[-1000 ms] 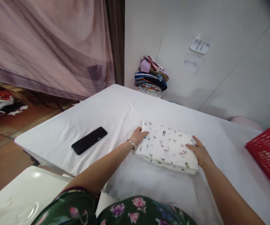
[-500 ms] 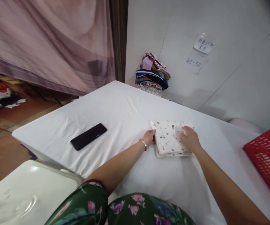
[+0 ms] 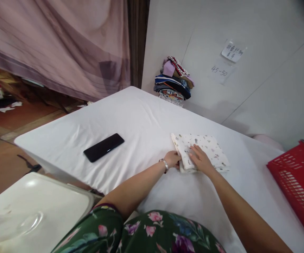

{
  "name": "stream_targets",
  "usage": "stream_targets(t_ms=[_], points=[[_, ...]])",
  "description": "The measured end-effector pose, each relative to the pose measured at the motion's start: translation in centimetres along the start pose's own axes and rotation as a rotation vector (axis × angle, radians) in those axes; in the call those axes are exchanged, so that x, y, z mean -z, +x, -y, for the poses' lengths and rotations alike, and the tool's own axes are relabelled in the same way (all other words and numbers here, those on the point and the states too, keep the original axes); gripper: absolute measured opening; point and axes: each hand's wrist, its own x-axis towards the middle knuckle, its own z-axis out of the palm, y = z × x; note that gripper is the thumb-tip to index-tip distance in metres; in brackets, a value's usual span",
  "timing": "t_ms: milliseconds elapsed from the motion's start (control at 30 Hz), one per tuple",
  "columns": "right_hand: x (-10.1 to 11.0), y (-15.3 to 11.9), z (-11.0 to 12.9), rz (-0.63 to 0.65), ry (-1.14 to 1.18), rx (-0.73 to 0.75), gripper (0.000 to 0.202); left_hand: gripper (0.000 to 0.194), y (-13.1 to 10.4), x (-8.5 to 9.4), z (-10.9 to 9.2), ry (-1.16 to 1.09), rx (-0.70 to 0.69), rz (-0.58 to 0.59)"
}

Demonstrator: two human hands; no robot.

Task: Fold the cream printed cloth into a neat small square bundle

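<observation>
A folded white cloth with small printed motifs [image 3: 212,147] lies flat on the white-covered table. At its left edge, my left hand [image 3: 172,160] wears a silver bracelet and pinches the layers, with some fingertips hidden at the fold. My right hand [image 3: 201,160] rests on top of the cloth, left of its middle, palm down with fingers stretched out and slightly apart.
A black phone [image 3: 103,147] lies on the white table cover [image 3: 138,116] to the left. Folded clothes [image 3: 173,82] are stacked at the wall. A red plastic basket [image 3: 297,189] stands at right, and a white plastic surface [image 3: 59,196] is at lower left.
My right hand has slid left across the cloth from its right side, its fingers now straighter. More of the cloth's right side shows. My left hand stays at the left edge.
</observation>
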Motion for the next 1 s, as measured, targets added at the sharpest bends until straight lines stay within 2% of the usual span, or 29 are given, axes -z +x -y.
stream_targets(t_ms=[133, 233, 300, 367, 500, 533, 633, 700, 867, 1000], points=[[-0.5, -1.9, 2.7, 0.05, 0.059, 0.206, 0.06, 0.031, 0.2, -0.1, 0.4, 0.142, -0.042, -0.033], [-0.8, -3.3, 3.3, 0.041, 0.012, 0.309, 0.066, 0.035, 0.1, 0.1, 0.4, 0.227, -0.057, -0.026], [-0.9, -4.0, 3.2, 0.003, 0.033, 0.357, 0.063, 0.038, 0.0, 0.3, 0.2, 0.265, -0.054, -0.015], [-0.8, -4.5, 3.2, -0.042, 0.105, 0.323, 0.056, 0.038, -0.2, 0.4, 0.1, 0.289, -0.048, -0.009], [-1.1, -5.1, 3.5, -0.097, 0.23, 0.059, 0.051, 0.033, -0.5, 0.3, -0.3, 0.288, -0.022, 0.0], [-1.3, -5.2, 3.6, -0.104, 0.21, 0.07, 0.052, 0.031, -0.6, 0.3, -0.4, 0.28, -0.018, 0.002], [-2.1, -5.5, 4.0, -0.119, 0.039, 0.279, 0.057, 0.03, -0.8, 0.3, -0.3, 0.261, -0.018, -0.005], [-2.6, -5.8, 4.2, -0.136, -0.07, 0.353, 0.059, 0.033, -0.8, 0.4, -0.1, 0.257, -0.024, -0.011], [-3.8, -6.2, 4.5, -0.191, -0.187, 0.331, 0.059, 0.039, -1.0, 0.4, 0.1, 0.251, -0.038, -0.031], [-4.4, -6.2, 4.7, -0.19, -0.243, 0.336, 0.071, 0.038, -1.1, 0.3, -0.1, 0.202, -0.019, -0.029]])
